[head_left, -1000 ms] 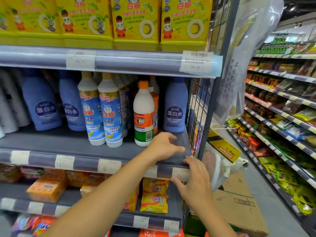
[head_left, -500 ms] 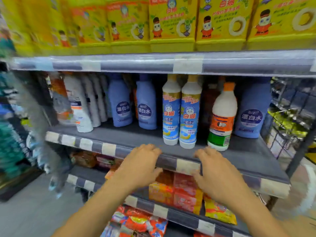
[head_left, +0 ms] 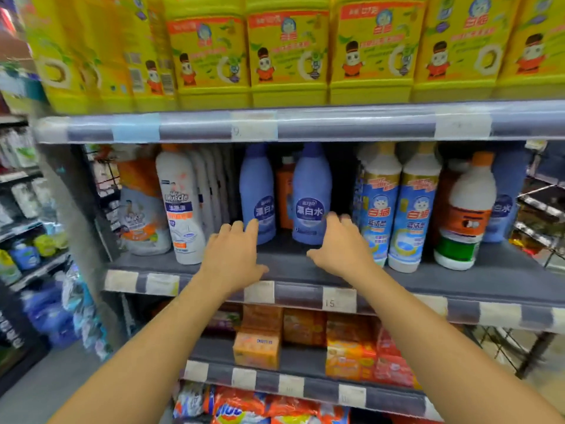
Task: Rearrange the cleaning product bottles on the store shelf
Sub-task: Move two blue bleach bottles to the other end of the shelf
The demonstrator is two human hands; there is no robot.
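Store shelf [head_left: 305,264] carrying two blue bottles [head_left: 312,194] mid-row. Left hand [head_left: 235,255] and right hand [head_left: 342,249] reaching, each grip spread, holding nothing. Best wrapping bodies low, keeping upright.

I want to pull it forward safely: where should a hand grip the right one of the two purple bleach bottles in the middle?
Grip the right purple bottle around its labelled body from the front. It stands upright, and the right hand is nearest. The neck sits up under the upper shelf.
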